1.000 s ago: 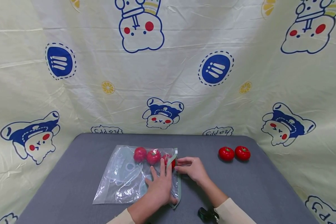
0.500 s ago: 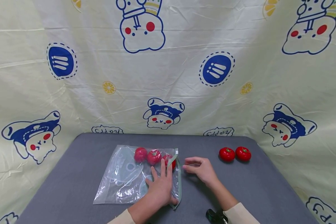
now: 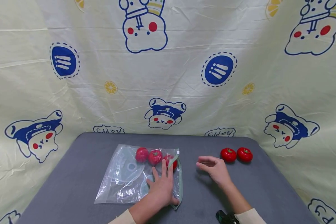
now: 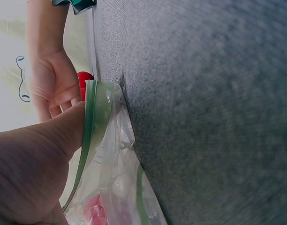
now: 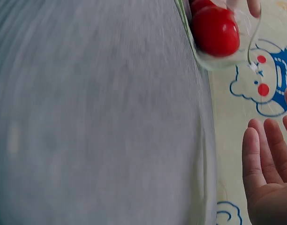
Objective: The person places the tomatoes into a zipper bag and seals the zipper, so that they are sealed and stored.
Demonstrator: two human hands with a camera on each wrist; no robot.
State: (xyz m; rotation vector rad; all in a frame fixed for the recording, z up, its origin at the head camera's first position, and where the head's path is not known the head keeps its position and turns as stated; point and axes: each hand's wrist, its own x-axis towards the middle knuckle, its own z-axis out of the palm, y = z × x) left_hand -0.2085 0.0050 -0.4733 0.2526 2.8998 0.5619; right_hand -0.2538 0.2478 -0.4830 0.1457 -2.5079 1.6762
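A clear zip bag with a green edge lies flat, its mouth facing right. Inside along its far side are three tomatoes; the rightmost tomato shows through the gaping mouth in the right wrist view. My left hand rests at the mouth with straight, spread fingers, its thumb against the green edge. My right hand hovers over the table right of the bag, fingers loosely bent and holding nothing. Beyond it, two loose tomatoes sit side by side.
The grey table ends at a patterned cloth backdrop just behind the bag and loose tomatoes. A dark device is on my right wrist.
My right hand has drawn away from the bag's mouth and moved right, toward the loose tomatoes. The left hand, bag and tomatoes stay put; the head view shifts slightly.
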